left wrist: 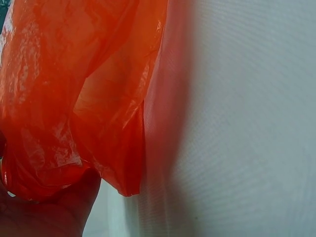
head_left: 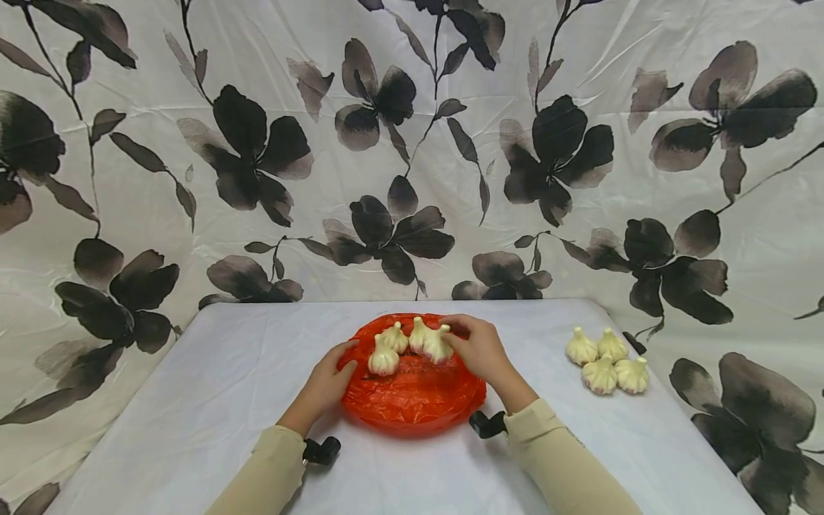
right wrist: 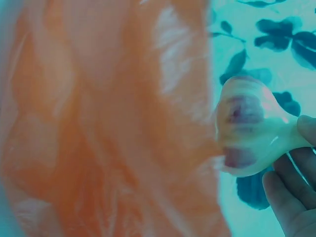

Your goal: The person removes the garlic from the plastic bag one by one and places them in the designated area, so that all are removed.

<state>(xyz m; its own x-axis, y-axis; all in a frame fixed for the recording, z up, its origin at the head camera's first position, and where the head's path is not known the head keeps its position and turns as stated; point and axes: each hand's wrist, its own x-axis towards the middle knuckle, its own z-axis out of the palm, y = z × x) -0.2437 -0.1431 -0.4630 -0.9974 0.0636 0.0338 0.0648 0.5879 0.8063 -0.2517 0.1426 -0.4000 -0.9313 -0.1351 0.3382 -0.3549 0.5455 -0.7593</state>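
The right hand [head_left: 479, 347] pinches a bulb [head_left: 438, 349] by its neck, the surest hold on something likely light, firm and smooth. The left hand [head_left: 328, 379] grips the edge of the bag [head_left: 412, 400], probably slippery and easily creased. Three bulbs [head_left: 384, 357] lie on it; four more [head_left: 600, 375] sit rightward on the surface [head_left: 225, 400].

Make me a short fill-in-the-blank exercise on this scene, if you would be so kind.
1. A garlic bulb is pinched in the ____ hand.
2. Away from the red bag, ____ bulbs lie on the table.
3. The left hand grips the ____ rather than a bulb.
4. The backdrop has a ____ pattern.

Missing words: right; four; bag; floral.
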